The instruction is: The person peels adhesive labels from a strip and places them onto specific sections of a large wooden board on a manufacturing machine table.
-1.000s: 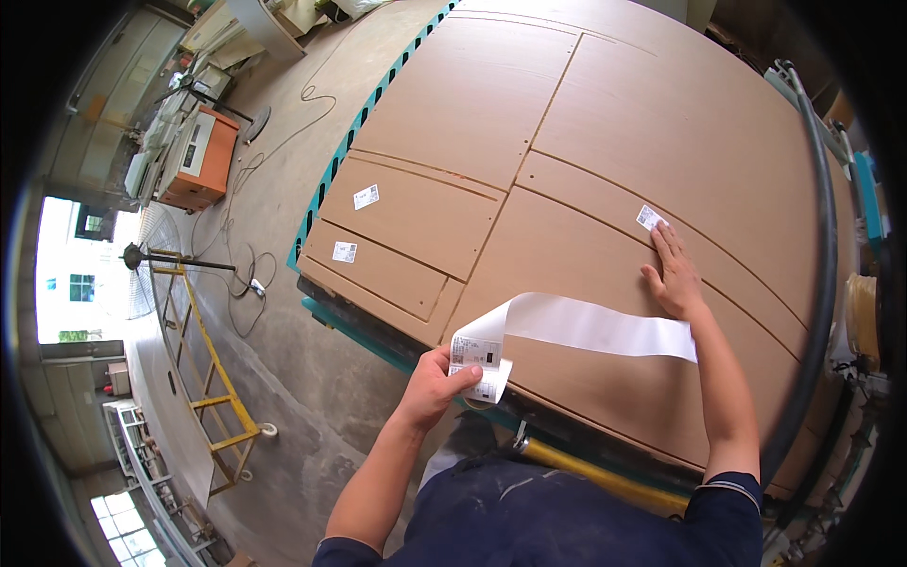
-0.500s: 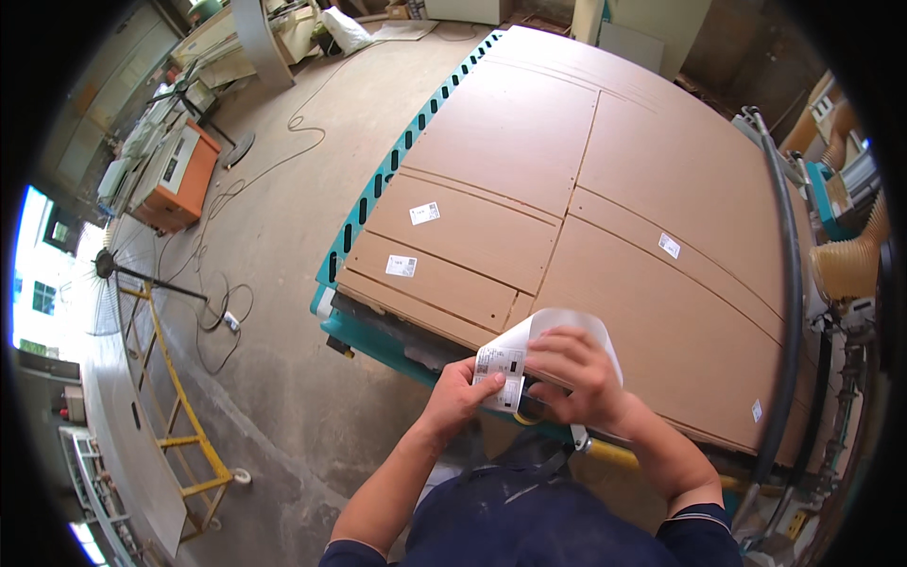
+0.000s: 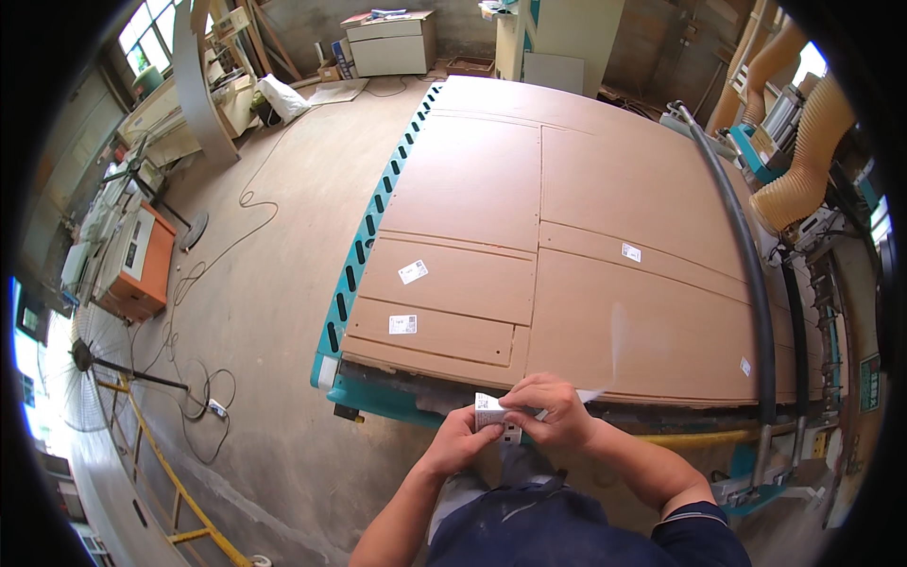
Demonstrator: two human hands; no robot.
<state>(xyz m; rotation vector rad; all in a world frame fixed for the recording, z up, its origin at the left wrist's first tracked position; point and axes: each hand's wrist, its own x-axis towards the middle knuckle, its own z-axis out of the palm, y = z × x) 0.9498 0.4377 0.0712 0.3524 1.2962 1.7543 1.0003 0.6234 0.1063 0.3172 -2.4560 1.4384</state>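
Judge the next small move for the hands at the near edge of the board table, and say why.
Probably peel one sticker free: both hands, left hand and right hand, pinch the small label roll together, with a strip of backing paper trailing up from it. Three cut panels already carry white labels, while the big far panels show none.

A wide machine bed (image 3: 354,283) with a teal, slotted edge carries a brown fibreboard sheet (image 3: 586,189) cut into rectangular panels. Three white labels (image 3: 413,272) lie on separate panels, a fourth small one near the right edge beside a black hose (image 3: 746,255).
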